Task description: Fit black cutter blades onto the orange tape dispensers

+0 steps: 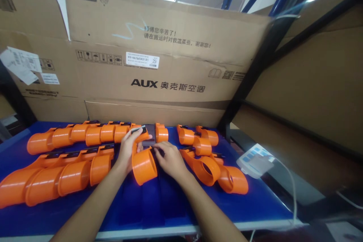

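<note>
My left hand (128, 152) is wrapped round the upper part of an orange plastic piece (144, 166), whose wide ring hangs toward me over the blue surface. A small dark part with a light edge shows at the top of the piece, by my left thumb. Just right of the ring, my right hand (169, 158) has its fingers bent and pressed together; whatever they pinch is too small to name. Behind both hands lies a dark flat rectangular object (149, 134), partly hidden.
Rows of orange ringed pieces (74, 176) stand at left, and more (236, 180) lie at right. A white device (255, 161) with a cable sits at the right edge. Behind stands a cardboard wall (159, 72) between dark posts.
</note>
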Tool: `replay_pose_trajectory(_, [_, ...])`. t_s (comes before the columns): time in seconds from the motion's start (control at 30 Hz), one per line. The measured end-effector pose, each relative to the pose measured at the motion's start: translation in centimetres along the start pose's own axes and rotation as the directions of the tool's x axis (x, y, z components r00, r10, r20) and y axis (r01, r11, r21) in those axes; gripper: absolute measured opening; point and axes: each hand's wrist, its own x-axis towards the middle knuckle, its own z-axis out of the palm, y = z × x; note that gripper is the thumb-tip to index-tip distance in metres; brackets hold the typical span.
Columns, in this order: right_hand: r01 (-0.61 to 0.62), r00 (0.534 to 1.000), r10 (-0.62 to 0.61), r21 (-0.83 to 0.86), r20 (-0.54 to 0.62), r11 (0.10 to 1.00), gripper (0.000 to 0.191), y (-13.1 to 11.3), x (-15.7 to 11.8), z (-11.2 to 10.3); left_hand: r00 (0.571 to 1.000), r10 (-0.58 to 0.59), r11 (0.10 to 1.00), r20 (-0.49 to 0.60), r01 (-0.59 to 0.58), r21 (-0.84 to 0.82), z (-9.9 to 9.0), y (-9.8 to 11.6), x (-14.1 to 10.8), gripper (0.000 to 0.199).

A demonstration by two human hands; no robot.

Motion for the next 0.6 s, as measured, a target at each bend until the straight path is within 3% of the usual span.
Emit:
replay_pose_trajectory(0.2, [-0.047,0.974,0.09,0.2,-0.21,0.979,0.024,-0.3,0.2,-1.4,0.996,-0.031,0.984,0.078,0.017,0.177,0.4,-1.0,-0.4,0.037])
replay_pose_trajectory(0.37, [-0.002,0.979,0.052,0.246,-0.199,0.969,0.03,-1.1,0.4,-2.1,0.982,-0.106,0.964,0.154,0.064,0.259,0.9,-1.8,-0.9,0.042])
replay_pose_trajectory(0.6, [-0.003,0.981,0.047,0.224,-0.191,0.975,0.026,-1.5,0.5,-2.1,0.988,-0.11,0.974,0.104,0.087,0.209,1.0,-1.8,-0.8,0.054])
